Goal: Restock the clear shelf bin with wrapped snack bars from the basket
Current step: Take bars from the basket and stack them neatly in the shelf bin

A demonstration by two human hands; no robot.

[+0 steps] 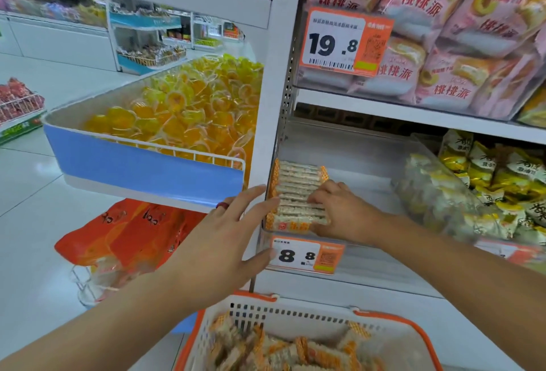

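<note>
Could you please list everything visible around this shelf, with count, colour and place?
Snack bars in bin: one neat row, white with orange ends, at the clear bin's left front.
Clear shelf bin: one, transparent, middle shelf.
Basket: one, white with orange rim, bottom centre, holding more bars.
Price tags: two, orange and white, 19.8 above, 8.8 below the bin.
Pink cake bags: many, top right shelf.
Yellow packets: many, right of the bin.
Jelly cups: many, yellow-orange, blue tray left.
Orange bags: several, lower left.
Left hand: open, fingers at the bin's left edge.
Right hand: fingers pressing the row of bars.
</note>
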